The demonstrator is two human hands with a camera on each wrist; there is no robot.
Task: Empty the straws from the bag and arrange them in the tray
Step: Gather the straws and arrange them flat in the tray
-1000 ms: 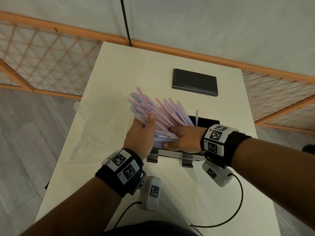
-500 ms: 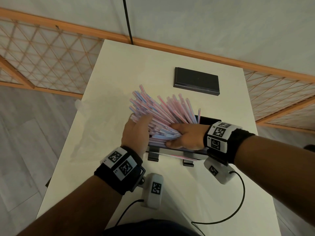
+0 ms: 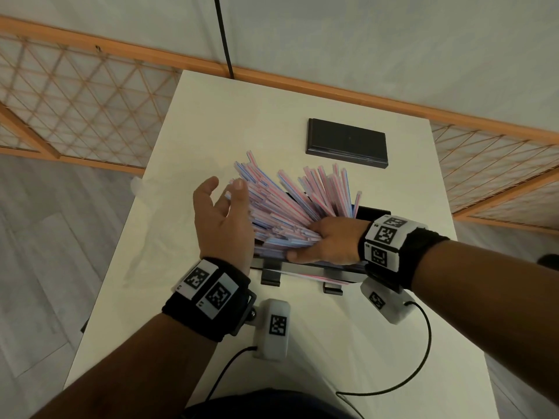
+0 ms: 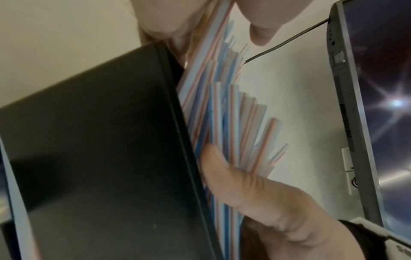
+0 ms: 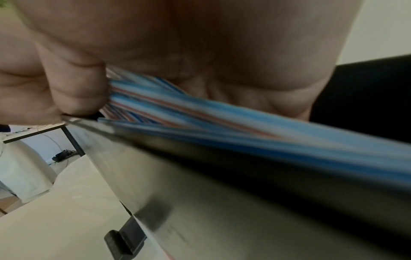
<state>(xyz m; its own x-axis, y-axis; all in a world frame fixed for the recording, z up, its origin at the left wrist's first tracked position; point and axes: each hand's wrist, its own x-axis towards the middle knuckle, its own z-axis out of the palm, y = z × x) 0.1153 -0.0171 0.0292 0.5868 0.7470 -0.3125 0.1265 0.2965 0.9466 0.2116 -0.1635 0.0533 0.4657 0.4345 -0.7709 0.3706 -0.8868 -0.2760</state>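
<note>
1. The bundle of thin red-and-blue striped plastic straws (image 3: 290, 213) fans out of the black rectangular tray (image 3: 373, 211), long axes pointing away and to the left.
2. The right hand (image 3: 328, 244) grasps the near ends of the straws over the tray.
3. The left hand (image 3: 222, 219) is released, fingers spread, touching the left side of the fan.
4. A flat black lid (image 3: 347, 143) and a clear plastic bag (image 3: 142, 189) lie on the white counter (image 3: 211, 116), not in the way.

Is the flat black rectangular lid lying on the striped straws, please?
No, the flat black rectangular lid lies apart on the white table, beyond the striped straws.
</note>
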